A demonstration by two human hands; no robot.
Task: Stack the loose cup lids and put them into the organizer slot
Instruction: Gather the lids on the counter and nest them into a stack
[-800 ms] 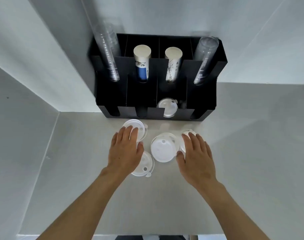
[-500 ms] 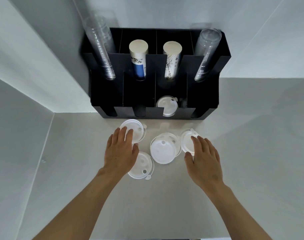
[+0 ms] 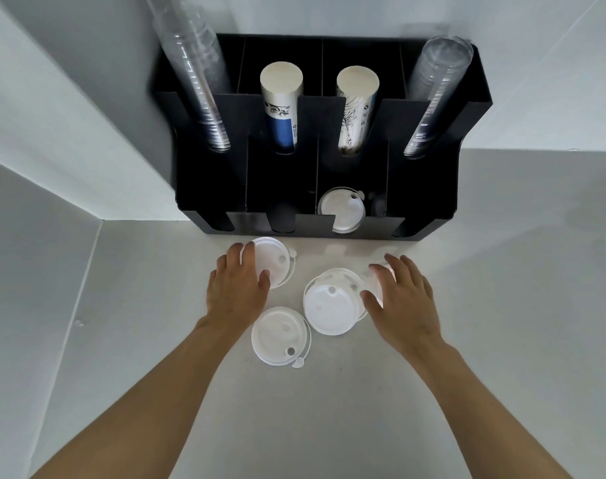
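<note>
Head view: a black plastic organizer [image 3: 419, 202] stands against the white wall, holding clear cup stacks, two paper cup stacks and one white lid [image 3: 343, 210] in a front slot. Four white plastic lids lie loose on the pale counter [image 3: 467, 340]. The left hand [image 3: 237, 288] rests spread-fingered on the rear lid [image 3: 275, 261]. The right hand [image 3: 403, 300] now curls around the right lid [image 3: 377, 280], pushed against the central lid [image 3: 330, 304].

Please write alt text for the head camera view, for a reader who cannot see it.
A person's left hand and right hand each rest on a loose white plastic cup lid on a pale counter, with two more lids between them. Behind stands a black slotted organizer holding cup stacks and one lid.
</note>
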